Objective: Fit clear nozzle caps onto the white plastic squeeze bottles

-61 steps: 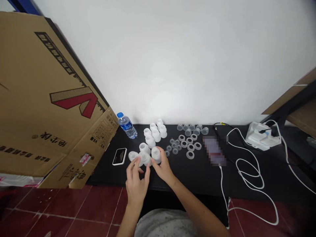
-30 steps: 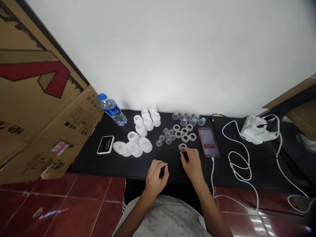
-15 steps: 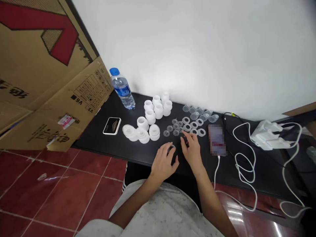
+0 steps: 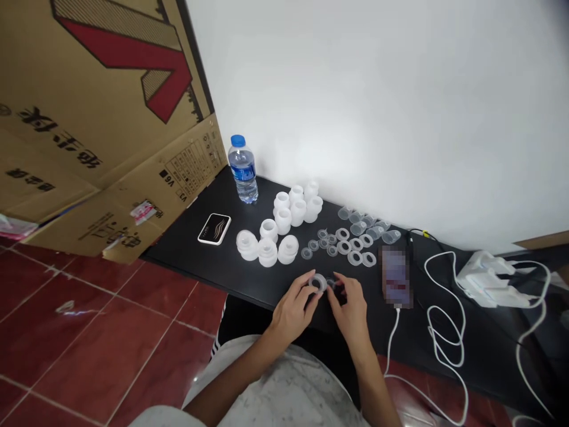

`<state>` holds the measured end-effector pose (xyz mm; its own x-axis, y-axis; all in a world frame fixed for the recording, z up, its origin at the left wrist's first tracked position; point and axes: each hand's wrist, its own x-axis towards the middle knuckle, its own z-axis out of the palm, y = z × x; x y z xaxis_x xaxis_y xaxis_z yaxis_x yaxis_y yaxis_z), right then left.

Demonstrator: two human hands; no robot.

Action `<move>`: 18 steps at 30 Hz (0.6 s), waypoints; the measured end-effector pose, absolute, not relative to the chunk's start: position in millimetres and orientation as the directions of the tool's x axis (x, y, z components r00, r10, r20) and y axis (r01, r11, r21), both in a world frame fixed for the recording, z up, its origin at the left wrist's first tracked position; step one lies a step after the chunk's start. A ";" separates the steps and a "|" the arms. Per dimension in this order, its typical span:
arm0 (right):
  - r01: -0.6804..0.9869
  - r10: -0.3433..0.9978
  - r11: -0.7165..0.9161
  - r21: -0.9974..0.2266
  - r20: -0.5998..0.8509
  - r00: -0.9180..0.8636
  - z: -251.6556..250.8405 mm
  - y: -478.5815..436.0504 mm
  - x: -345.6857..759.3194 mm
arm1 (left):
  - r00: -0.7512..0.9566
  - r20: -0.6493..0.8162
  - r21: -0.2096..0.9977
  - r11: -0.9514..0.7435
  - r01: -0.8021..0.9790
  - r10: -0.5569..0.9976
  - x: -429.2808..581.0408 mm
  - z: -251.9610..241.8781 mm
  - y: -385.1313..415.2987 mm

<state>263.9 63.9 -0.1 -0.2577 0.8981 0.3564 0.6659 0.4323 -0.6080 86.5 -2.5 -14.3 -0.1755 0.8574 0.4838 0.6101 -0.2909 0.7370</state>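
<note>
Left hand (image 4: 291, 311) pinched translucent ring (image 4: 324, 283) near front edge of black table (image 4: 189, 252); right hand (image 4: 351, 303) pinched small translucent disc (image 4: 331, 283) just beside it; light rim grip, both faces level, seemed wisest; water bottle (image 4: 243, 172) stood near back left corner; white wall (image 4: 400, 118) behind, red-tiled floor (image 4: 111, 323) below

My right hand (image 4: 350, 302) partly hides a small, round, translucent plastic piece (image 4: 331, 283); the flat rectangular phone (image 4: 396, 276) is pixelated.
</note>
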 end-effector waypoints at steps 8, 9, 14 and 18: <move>0.709 0.863 0.481 -0.516 0.424 -0.276 -13.5 47.5 244.1 | -0.276 0.528 0.785 -0.338 0.519 0.803 84.9 -19.2 -2.4; 0.703 0.859 0.490 -0.516 0.425 -0.286 -13.2 45.2 241.9 | -0.264 0.534 0.782 -0.352 0.514 0.803 84.6 -19.7 -2.3; 0.739 0.872 0.466 -0.486 0.396 -0.288 -11.0 38.6 237.2 | -0.196 0.539 0.762 -0.375 0.527 0.819 84.0 -24.5 -0.2; 0.731 0.880 0.453 -0.509 0.387 -0.276 -8.1 39.3 236.5 | -0.196 0.551 0.754 -0.383 0.534 0.811 82.9 -24.7 1.4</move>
